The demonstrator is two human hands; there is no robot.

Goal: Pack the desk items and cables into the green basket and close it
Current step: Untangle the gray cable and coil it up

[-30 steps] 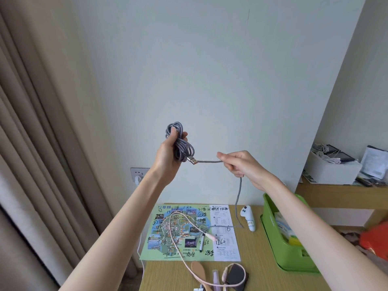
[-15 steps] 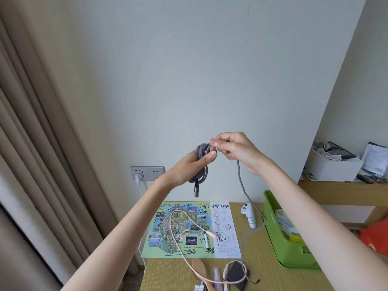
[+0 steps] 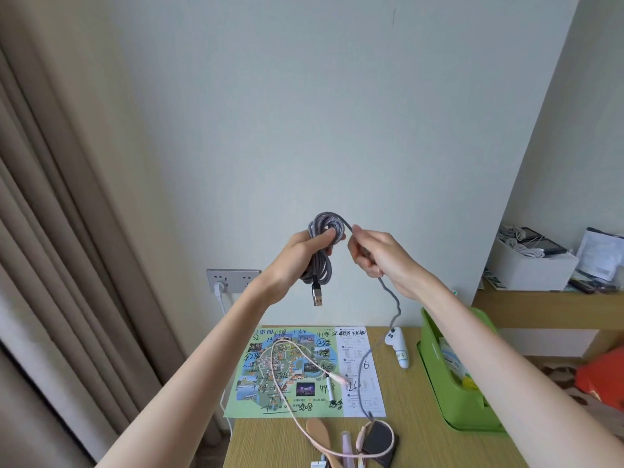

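Raised in front of the wall, my left hand (image 3: 302,253) grips a coil of grey braided cable (image 3: 322,261) whose USB plug hangs down below it. Just to the right, my right hand (image 3: 376,253) pinches the loose strand of the same cable, which trails down to the desk. The green basket (image 3: 449,400) stands open at the desk's right, with some items inside. On the desk lie a pink cable (image 3: 297,366), a white controller (image 3: 398,344), a wooden brush (image 3: 320,435) and a black pad (image 3: 380,445).
A map sheet (image 3: 304,373) with handwriting covers the desk's (image 3: 418,444) back left. A wall socket (image 3: 233,280) has a white plug in it. Curtains (image 3: 67,265) hang at the left. A shelf (image 3: 540,304) at the right carries a white box (image 3: 530,265) and papers.
My right hand has brought the loose strand over the top of the coil and come down on its right side. The coil in my left hand has grown by a loop.
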